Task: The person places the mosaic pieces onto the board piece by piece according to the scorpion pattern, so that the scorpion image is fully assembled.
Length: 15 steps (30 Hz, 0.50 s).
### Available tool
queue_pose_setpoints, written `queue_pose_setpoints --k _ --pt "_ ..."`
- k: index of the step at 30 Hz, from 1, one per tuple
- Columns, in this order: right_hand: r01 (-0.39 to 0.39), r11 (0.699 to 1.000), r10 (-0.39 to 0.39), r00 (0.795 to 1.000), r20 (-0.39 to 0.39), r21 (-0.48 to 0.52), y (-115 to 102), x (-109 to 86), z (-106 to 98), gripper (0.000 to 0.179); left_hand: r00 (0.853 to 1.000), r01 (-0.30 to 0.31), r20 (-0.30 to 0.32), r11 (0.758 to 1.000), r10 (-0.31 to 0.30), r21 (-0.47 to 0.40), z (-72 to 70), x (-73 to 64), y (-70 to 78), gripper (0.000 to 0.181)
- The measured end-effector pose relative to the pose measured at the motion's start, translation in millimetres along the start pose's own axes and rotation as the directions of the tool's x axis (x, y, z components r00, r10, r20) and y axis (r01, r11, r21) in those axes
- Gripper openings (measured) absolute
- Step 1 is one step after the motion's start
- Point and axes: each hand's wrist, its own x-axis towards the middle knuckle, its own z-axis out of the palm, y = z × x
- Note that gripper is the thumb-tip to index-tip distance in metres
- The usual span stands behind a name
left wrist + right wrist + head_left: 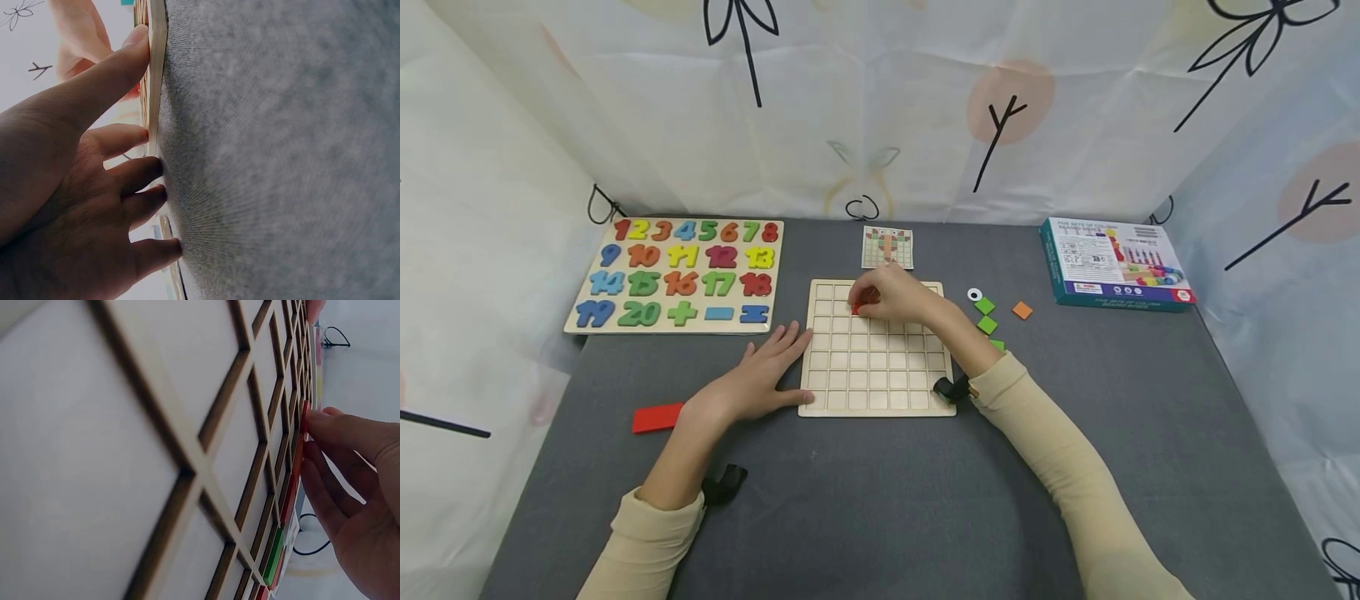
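A wooden grid board (877,384) of small square cells lies in the middle of the dark table. My right hand (891,293) is over its upper part, thumb and fingertips pinching a small red tile (305,417) at the grid. Red tiles and a green tile (273,557) sit in cells near that hand in the right wrist view; in the head view the hand hides most of them. My left hand (752,385) is spread at the board's left edge, its thumb and index fingertip touching the rim.
Beyond the board lies a pattern card (887,248). To the right are several green tiles (987,325), an orange tile (1022,310) and a white ring (974,294). A number puzzle (700,283), a box (1116,265) and a red strip (655,418) surround these.
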Motion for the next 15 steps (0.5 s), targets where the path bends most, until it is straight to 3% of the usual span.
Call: queue_pose_setpoints --k 15 --pt "0.014 0.999 -0.013 1.000 -0.019 0.047 5.4 -9.9 -1.5 0.014 0.999 0.034 0.019 0.998 -0.035 0.054 -6.1 -3.2 16.1 0.103"
